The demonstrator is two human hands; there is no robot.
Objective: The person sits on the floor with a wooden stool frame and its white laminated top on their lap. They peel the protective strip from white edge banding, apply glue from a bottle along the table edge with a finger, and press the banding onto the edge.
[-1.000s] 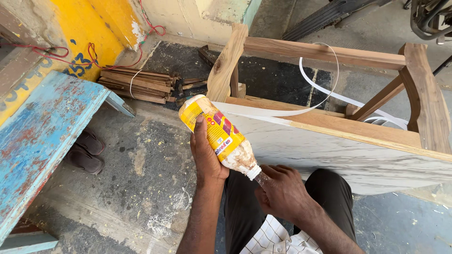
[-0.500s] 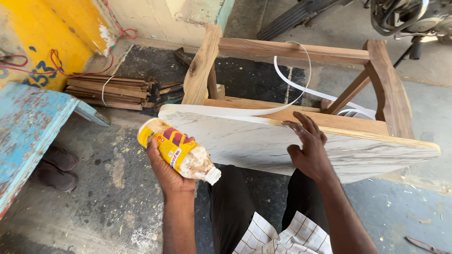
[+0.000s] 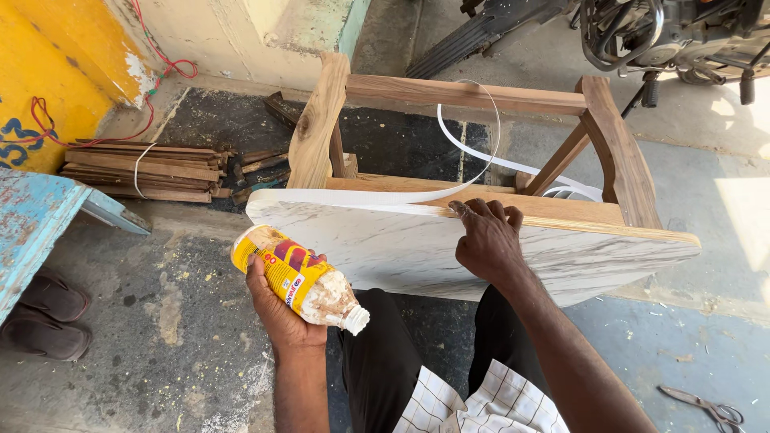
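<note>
Currently the left hand (image 3: 277, 309) is closed around a plastic bottle with a yellow and red label (image 3: 298, 278), gripping it at the labelled middle. The bottle lies tilted in the palm, its base up and away from the wrist, its white-smeared neck and white cap pointing down toward the person's dark trousers (image 3: 385, 365).

Just beyond the bottle's base, a white marble-patterned laminate board (image 3: 385, 244) rests tilted on a bare wooden chair-like frame (image 3: 461, 96). The right hand (image 3: 487, 240) lies flat and open on this board near its top edge, fingers (image 3: 481, 210) spread and touching the edge; it grips nothing.

A thin white edge-banding strip (image 3: 377, 196) runs along the board's top edge from the fingertips toward the left-hand side, then loops up in an arc over the frame's far rail.

Left of the bottle grip, well apart, a bundle of thin wooden slats tied with white band (image 3: 144, 170) lies on the concrete floor (image 3: 160, 321), with a pair of dark sandals (image 3: 48, 313) beside a worn blue-painted wooden bench (image 3: 36, 224). Right of the right forearm, scissors (image 3: 710, 407) lie on the floor.
</note>
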